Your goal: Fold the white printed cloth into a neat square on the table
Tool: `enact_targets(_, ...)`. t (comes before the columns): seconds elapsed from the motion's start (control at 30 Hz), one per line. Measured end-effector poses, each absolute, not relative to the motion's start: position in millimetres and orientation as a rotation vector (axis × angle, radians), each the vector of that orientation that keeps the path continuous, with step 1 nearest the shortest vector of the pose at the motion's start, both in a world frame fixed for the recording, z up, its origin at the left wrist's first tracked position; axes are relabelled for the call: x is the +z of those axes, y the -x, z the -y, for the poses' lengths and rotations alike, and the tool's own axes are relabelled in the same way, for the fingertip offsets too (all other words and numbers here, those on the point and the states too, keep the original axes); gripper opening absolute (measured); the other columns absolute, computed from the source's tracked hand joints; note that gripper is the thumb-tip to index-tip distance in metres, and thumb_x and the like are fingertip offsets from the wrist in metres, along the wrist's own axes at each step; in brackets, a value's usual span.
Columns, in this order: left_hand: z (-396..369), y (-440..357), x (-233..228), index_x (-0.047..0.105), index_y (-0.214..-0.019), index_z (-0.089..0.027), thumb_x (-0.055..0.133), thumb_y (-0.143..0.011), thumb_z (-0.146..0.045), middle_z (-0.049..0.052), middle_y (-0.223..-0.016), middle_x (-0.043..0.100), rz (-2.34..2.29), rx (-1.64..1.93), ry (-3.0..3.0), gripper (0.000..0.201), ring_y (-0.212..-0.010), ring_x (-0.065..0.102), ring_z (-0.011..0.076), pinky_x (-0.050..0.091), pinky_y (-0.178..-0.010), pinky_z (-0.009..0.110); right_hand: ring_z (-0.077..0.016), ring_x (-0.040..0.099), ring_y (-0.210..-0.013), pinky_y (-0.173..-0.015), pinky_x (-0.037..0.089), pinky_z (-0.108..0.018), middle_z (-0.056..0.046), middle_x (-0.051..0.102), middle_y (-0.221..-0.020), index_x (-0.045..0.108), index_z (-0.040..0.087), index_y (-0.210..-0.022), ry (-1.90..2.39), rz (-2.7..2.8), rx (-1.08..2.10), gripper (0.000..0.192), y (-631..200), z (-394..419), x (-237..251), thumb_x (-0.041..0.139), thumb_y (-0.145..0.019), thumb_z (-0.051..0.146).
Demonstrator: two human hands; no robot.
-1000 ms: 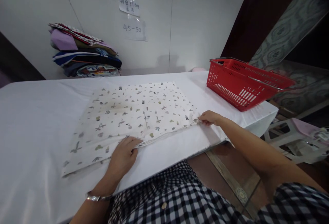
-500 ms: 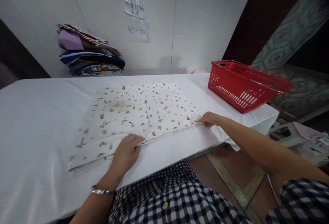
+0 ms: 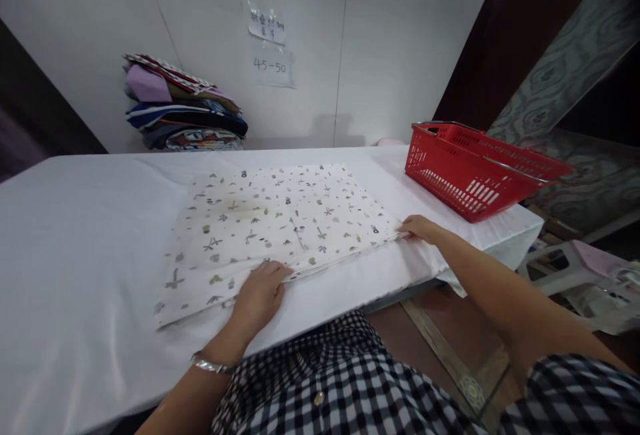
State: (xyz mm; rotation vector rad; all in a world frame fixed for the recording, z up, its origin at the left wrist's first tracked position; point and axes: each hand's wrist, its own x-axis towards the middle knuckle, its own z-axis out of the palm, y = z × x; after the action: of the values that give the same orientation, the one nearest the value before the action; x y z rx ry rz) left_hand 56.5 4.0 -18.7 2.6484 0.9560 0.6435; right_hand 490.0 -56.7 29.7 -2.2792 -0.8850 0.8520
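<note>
A folded white cloth [image 3: 280,222] with small grey and green prints lies on the table in front of me, in several layers along its near edge. My left hand [image 3: 263,290] is closed on that near edge, left of its middle, fingers on top; its thumb is partly hidden. At the near right corner, my right hand [image 3: 417,228] pinches the cloth between thumb and fingers. Slight wrinkles cross the cloth's surface.
A white-covered table [image 3: 80,242] carries everything. At the back left is a stack of folded fabrics [image 3: 185,105] against the wall. A red basket [image 3: 465,172] with metal handles stands at the right. Paper signs [image 3: 271,65] hang on the wall.
Both hands have shifted a little to the right, and the cloth has slid the same way with them. Its left edge lies farther right on the table.
</note>
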Motion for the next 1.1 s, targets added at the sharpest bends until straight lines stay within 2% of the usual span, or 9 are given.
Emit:
enact_targets(0.17, -2.7, -56.4, -21.6, 0.063, -0.102, -0.020, 0.041, -0.077, -0.007, 0.006, -0.099, 0.061, -0.962, 0.630, -2.690, 0.035, -0.093, 0.053, 0.0218, 0.045, -0.082, 0.037, -0.0130, 0.058, -0.051, -0.050, 0.050, -0.023, 0.003, 0.056, -0.053, 0.052, 0.016, -0.084, 2.275, 0.842, 0.863, 0.022, -493.4, 60.1, 16.2, 0.069, -0.070, 0.017)
enact_targets(0.33, -1.9, -53.7, -18.6, 0.062, -0.105, -0.019, 0.039, -0.078, -0.009, 0.007, -0.101, 0.062, -0.952, 0.621, -2.727, 0.036, -0.094, 0.054, 0.0222, 0.045, -0.084, 0.037, -0.0129, 0.055, -0.045, -0.045, 0.048, -0.023, 0.005, 0.053, -0.048, 0.052, 0.015, -0.094, 2.317, 0.853, 0.790, 0.032, -490.3, 57.0, 11.9, 0.071, -0.068, 0.016)
enact_targets(0.5, 1.5, -59.1, -8.2, 0.062, -0.105, -0.019, 0.045, -0.083, -0.020, 0.007, -0.102, 0.062, -0.987, 0.567, -2.728, 0.028, -0.094, 0.054, 0.0223, 0.046, -0.081, 0.037, -0.0109, 0.054, -0.048, -0.047, 0.047, -0.021, 0.004, 0.053, -0.051, 0.054, 0.016, -0.094, 2.298, 0.906, 0.770, 0.026, -493.2, 62.1, 9.0, 0.068, -0.072, 0.022)
enact_targets(0.6, 2.4, -67.5, -4.1, 0.062, -0.103, -0.019, 0.046, -0.086, -0.027, 0.007, -0.102, 0.062, -0.991, 0.535, -2.737, 0.024, -0.093, 0.054, 0.0224, 0.045, -0.080, 0.038, -0.0128, 0.058, -0.060, -0.058, 0.050, -0.026, 0.000, 0.061, -0.068, 0.058, 0.019, -0.093, 2.280, 1.153, 0.517, 0.023, -499.5, 70.0, 4.2, 0.067, -0.073, 0.026)
enact_targets(0.7, 1.0, -74.6, -4.4, 0.062, -0.102, -0.019, 0.046, -0.087, -0.026, 0.006, -0.099, 0.062, -0.950, 0.504, -2.741, 0.023, -0.092, 0.054, 0.0217, 0.045, -0.079, 0.037, -0.0187, 0.060, -0.085, -0.076, 0.050, -0.034, -0.005, 0.063, -0.094, 0.062, 0.021, -0.086, 2.093, 1.589, 0.070, 0.011, -503.6, 78.4, -2.4, 0.061, -0.076, 0.023)
enact_targets(0.77, -0.6, -76.6, -6.3, 0.062, -0.102, -0.020, 0.046, -0.087, -0.025, 0.006, -0.098, 0.062, -0.940, 0.508, -2.737, 0.023, -0.091, 0.054, 0.0212, 0.045, -0.079, 0.037, -0.0212, 0.057, -0.097, -0.084, 0.048, -0.037, -0.007, 0.062, -0.103, 0.065, 0.022, -0.084, 1.905, 1.817, -0.099, 0.010, -503.0, 82.3, -6.1, 0.055, -0.080, 0.022)
enact_targets(0.9, -2.7, -75.3, -10.0, 0.062, -0.103, -0.020, 0.045, -0.088, -0.026, 0.006, -0.100, 0.061, -0.933, 0.525, -2.736, 0.024, -0.092, 0.054, 0.0205, 0.045, -0.081, 0.036, -0.0211, 0.057, -0.095, -0.084, 0.049, -0.038, -0.008, 0.064, -0.099, 0.068, 0.022, -0.092, 1.701, 2.125, -0.204, 0.019, -498.0, 84.0, -9.7, 0.050, -0.086, 0.023)
enact_targets(1.1, -2.0, -73.4, -10.5, 0.062, -0.104, -0.020, 0.044, -0.089, -0.028, 0.005, -0.100, 0.061, -0.938, 0.540, -2.736, 0.025, -0.093, 0.054, 0.0206, 0.045, -0.080, 0.036, -0.0207, 0.057, -0.091, -0.078, 0.049, -0.034, -0.008, 0.066, -0.096, 0.069, 0.021, -0.093, 1.699, 2.281, -0.208, 0.022, -496.6, 80.0, -7.5, 0.047, -0.088, 0.021)
